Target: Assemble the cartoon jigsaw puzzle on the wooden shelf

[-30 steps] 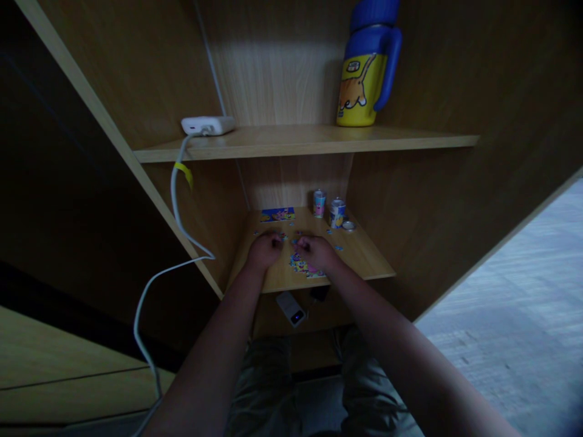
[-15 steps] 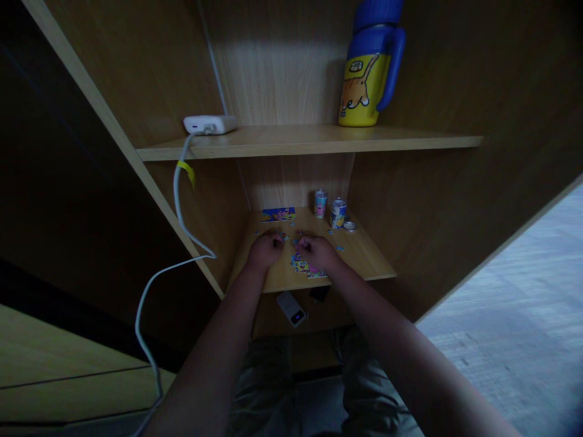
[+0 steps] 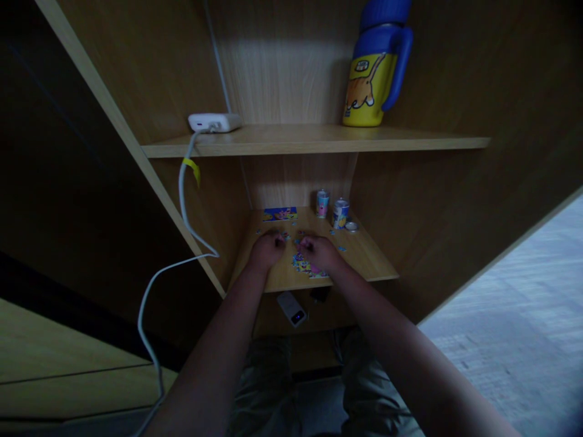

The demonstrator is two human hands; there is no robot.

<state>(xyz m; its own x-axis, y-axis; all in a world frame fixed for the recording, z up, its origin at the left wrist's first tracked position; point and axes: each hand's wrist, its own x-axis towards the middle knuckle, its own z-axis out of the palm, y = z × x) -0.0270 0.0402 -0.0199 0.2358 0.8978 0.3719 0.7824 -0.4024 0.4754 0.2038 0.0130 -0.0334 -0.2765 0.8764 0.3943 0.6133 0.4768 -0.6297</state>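
Over the lower shelf, my left hand (image 3: 267, 250) is closed with its fingertips pinched together; what they hold, if anything, is too small to make out. My right hand (image 3: 320, 252) is likewise closed in a pinch, just above a partly joined jigsaw puzzle (image 3: 300, 263) near the shelf's front edge. The right hand covers part of that puzzle. Loose puzzle pieces (image 3: 342, 248) lie scattered around both hands, several of them between and behind the fingers. Farther back lies a colourful picture card (image 3: 280, 214) with cartoon figures.
Two small printed cans (image 3: 322, 204) (image 3: 340, 213) stand at the back right beside a round metal lid (image 3: 351, 227). Above, an upper shelf (image 3: 310, 141) carries a white adapter (image 3: 214, 122) with a hanging cable and a blue-yellow bottle (image 3: 370, 79). A power bank (image 3: 291, 308) lies below.
The whole view has shifted slightly, so things sit a little farther right. Both hands stay in nearly the same place over the shelf, still pinched.
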